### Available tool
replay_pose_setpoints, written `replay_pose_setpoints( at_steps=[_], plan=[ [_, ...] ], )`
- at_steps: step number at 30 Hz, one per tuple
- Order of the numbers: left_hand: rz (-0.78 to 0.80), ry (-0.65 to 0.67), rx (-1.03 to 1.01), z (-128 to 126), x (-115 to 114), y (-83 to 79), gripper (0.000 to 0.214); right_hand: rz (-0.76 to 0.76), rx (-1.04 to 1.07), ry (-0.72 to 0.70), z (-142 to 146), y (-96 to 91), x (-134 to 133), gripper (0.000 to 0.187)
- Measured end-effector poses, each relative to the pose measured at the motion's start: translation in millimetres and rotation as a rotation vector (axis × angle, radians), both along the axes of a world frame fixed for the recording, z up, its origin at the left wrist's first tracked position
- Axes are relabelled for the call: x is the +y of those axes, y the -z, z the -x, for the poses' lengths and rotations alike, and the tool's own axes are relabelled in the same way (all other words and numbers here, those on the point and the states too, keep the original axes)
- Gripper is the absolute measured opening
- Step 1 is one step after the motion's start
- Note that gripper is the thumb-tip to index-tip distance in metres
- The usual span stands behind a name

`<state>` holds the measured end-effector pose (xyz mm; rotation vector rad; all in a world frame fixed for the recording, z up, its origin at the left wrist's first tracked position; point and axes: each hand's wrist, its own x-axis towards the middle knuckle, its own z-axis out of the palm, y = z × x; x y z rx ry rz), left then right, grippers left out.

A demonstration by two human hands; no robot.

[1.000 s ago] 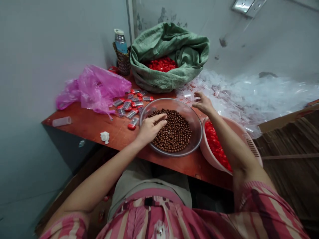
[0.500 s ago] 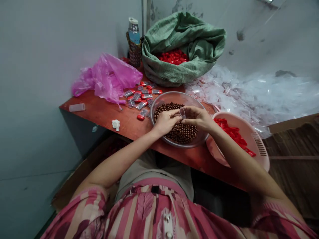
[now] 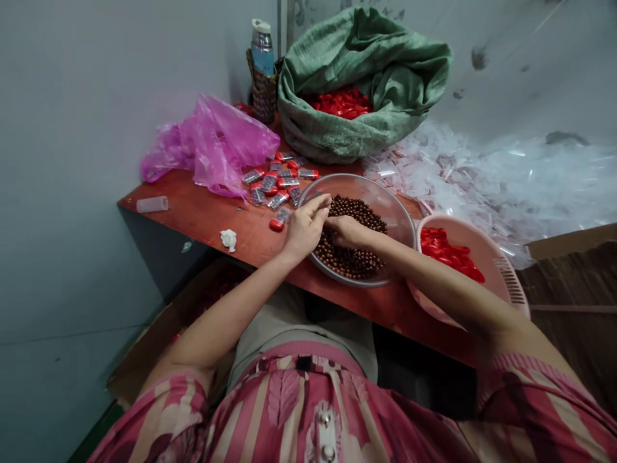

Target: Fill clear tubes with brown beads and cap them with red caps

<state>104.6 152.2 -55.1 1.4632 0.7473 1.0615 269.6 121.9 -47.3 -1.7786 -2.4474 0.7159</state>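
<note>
Brown round beads (image 3: 354, 257) fill the left and middle of a clear plastic bowl (image 3: 400, 222) at the table's front edge. My left hand (image 3: 308, 225) is over the bowl's left side, its fingers stretched out and held side by side. Close against it, my right hand (image 3: 348, 231) reaches down at the beads with curled, closed fingers. Whatever those fingers hold is hidden from view. Left of the bowl lie several small clear cases with red caps (image 3: 268, 182), dark contents showing through.
A pink basket (image 3: 501, 257) with red caps (image 3: 446, 254) stands right of the bowl. Behind are a green sack (image 3: 332, 141), a heap of clear plastic cases (image 3: 482, 180) and a bottle (image 3: 263, 54). Leftward lie a pink plastic bag (image 3: 212, 141), a clear tube (image 3: 152, 204) and crumpled white tissue (image 3: 228, 240).
The clear tube visible between my hands before is now out of sight. My right hand has moved left and down to the beads; my left hand has turned and straightened its fingers.
</note>
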Motion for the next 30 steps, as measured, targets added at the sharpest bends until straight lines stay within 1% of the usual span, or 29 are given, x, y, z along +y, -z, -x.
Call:
replay_pose_setpoints(
  at_steps=[3, 5, 6, 8, 11, 13, 15, 20, 22, 27, 28, 30],
  plan=[
    [-0.008, 0.003, 0.023, 1.5, 0.4, -2.8, 0.038, 0.092, 0.477, 0.264, -9.6, -10.7, -10.4, 0.044],
    [-0.009, 0.015, 0.051, 1.6, 0.8, -5.4, 0.039, 0.163, 0.768, 0.378, -15.9, -19.7, -20.2, 0.046],
    [-0.004, 0.023, 0.066, 1.2, 0.9, -6.8, 0.040, 0.190, 0.872, 0.415, -18.0, -24.0, -25.3, 0.047],
    [0.024, 0.063, 0.090, -0.4, 0.3, -10.0, 0.041, 0.206, 0.993, 0.468, -19.3, -31.7, -34.5, 0.049],
    [0.081, 0.203, 0.110, -4.9, -2.4, -13.9, 0.045, 0.192, 1.069, 0.506, -16.5, -39.4, -45.3, 0.052],
    [0.068, 0.303, 0.110, -8.5, -5.1, -15.2, 0.047, 0.161, 1.101, 0.519, -14.2, -41.1, -50.8, 0.052],
    [0.049, 0.374, 0.081, -12.6, -7.8, -15.4, 0.048, 0.097, 1.120, 0.537, -13.5, -40.1, -55.9, 0.051],
    [0.133, 0.464, -0.015, -23.4, -13.7, -15.1, 0.040, -0.056, 1.052, 0.568, -21.2, -33.9, -69.4, 0.055],
    [0.174, 0.495, -0.038, -26.8, -16.0, -16.3, 0.038, -0.133, 0.970, 0.576, -25.1, -33.9, -76.8, 0.055],
    [0.205, 0.532, 0.007, -27.8, -21.1, -20.8, 0.040, -0.430, 0.627, 0.543, -23.6, -37.4, -101.7, 0.034],
    [0.205, 0.538, 0.023, -27.1, -21.7, -21.2, 0.040, -0.460, 0.594, 0.531, -21.4, -37.8, -106.7, 0.032],
    [0.212, 0.539, 0.055, -25.9, -22.6, -21.1, 0.041, -0.466, 0.589, 0.512, -18.6, -39.2, -115.6, 0.035]
  ],
)
